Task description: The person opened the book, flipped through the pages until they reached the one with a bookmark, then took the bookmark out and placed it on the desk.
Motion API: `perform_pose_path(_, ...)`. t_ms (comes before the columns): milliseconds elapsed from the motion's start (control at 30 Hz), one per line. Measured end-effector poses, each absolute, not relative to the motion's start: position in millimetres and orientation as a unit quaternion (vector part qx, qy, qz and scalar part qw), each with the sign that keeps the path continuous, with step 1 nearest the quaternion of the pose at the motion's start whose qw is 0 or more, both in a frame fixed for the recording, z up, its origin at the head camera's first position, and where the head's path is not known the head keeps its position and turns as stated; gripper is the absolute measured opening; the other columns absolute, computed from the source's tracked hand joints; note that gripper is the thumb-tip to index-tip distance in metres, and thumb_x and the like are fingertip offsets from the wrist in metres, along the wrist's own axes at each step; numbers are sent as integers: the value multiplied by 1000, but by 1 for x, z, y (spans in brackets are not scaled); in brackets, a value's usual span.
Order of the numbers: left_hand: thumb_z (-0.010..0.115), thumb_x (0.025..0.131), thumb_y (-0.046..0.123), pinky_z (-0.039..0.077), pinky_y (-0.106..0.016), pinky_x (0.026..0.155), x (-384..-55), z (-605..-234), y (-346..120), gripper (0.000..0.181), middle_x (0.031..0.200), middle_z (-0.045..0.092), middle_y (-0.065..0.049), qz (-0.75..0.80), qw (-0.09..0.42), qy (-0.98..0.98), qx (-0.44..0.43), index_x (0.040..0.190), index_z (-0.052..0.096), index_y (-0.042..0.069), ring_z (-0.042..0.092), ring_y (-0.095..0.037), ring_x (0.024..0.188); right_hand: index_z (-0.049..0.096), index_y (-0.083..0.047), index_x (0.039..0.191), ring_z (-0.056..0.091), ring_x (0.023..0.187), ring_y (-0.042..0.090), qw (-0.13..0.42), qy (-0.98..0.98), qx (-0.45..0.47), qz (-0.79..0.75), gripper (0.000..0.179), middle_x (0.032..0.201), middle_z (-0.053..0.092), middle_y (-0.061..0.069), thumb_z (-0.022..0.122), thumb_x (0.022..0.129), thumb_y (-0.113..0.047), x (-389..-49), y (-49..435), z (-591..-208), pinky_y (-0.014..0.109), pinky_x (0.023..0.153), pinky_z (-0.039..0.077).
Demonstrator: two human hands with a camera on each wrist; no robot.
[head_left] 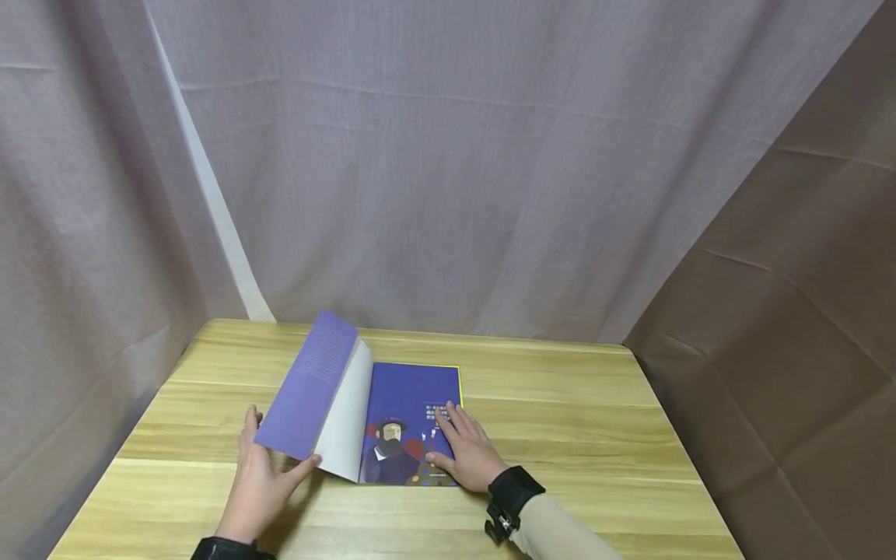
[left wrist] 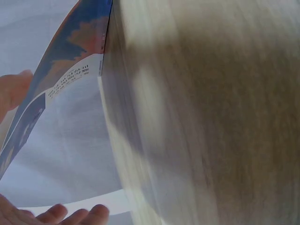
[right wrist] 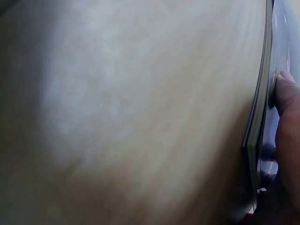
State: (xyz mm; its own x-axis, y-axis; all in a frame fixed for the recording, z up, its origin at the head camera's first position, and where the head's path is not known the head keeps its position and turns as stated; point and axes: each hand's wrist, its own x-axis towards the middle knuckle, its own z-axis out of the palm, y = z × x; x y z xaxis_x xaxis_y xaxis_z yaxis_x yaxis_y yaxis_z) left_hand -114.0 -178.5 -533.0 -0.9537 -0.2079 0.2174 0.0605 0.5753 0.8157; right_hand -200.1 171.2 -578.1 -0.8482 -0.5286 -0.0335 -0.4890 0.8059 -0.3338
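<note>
A thin picture book point(head_left: 413, 397) lies on the wooden table point(head_left: 595, 435), open at a blue page with a bearded man in a hat. My left hand point(head_left: 269, 467) holds the raised purple front cover point(head_left: 311, 385), thumb on the white inner side and fingers behind it. In the left wrist view the cover point(left wrist: 61, 117) stands tilted over the table, with fingertips point(left wrist: 70, 214) at its lower edge. My right hand point(head_left: 462, 447) rests flat on the blue page, fingers straight. In the right wrist view, a finger point(right wrist: 286, 93) presses beside the book's edge point(right wrist: 258, 131).
Pale grey cloth point(head_left: 455, 171) hangs close behind the table and along the left side. A brown sheet point(head_left: 798, 327) walls off the right. Bare wood point(head_left: 560, 389) stretches to the right of the book and in front of it.
</note>
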Motion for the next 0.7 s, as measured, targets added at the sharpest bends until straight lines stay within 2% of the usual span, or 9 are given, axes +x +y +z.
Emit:
perform_pose_path(67,91,65,27,18,-66,108,-112,-533,-177,136,153,6,-34,-463,173,-867,60,153,-10,4,14,-51,137,22,-11,155,10,145,36,63,948,-269,-159,79,160,12,17,42,96,-60,-199,171,-577,56,115,15)
perform_pose_path(133,95,59,21,14,-65,110,-111,-533,-176,143,153,4,-32,-446,216,-866,71,153,-12,6,9,-49,139,22,-11,155,10,145,37,64,948,-269,-156,79,159,12,18,42,96,-59,-199,172,-576,56,114,16)
perform_pose_path(233,96,52,18,3,-64,112,-113,-533,-177,143,155,-1,-30,-368,263,-891,46,153,-3,2,-1,-47,142,23,-11,155,10,145,37,62,948,-267,-160,78,159,12,18,44,96,-58,-199,172,-576,57,114,16)
perform_pose_path(300,95,53,20,-2,-63,112,-115,-533,-179,135,157,1,-28,-301,271,-914,13,153,7,-2,-3,-44,143,23,-11,154,11,145,37,60,948,-265,-163,78,159,13,18,45,96,-57,-199,171,-577,57,114,16)
perform_pose_path(433,87,64,21,-10,-59,112,-119,-532,-183,108,155,15,-28,-240,229,-942,-49,149,26,-5,-1,-42,145,24,-11,154,10,145,36,60,948,-262,-169,78,160,13,17,46,96,-57,-198,170,-578,57,114,15)
perform_pose_path(500,83,69,18,-9,-58,113,-121,-532,-182,95,152,22,-31,-244,198,-947,-64,146,33,-7,3,-45,143,23,-11,155,9,146,36,62,949,-261,-166,77,160,12,16,45,96,-57,-198,169,-578,56,115,15)
perform_pose_path(700,70,78,8,13,-62,112,-135,-537,-170,72,146,33,-33,-273,127,-950,-79,140,39,-12,22,-52,136,23,-12,155,9,146,35,63,951,-259,-155,78,160,13,16,44,96,-59,-199,167,-576,56,115,16)
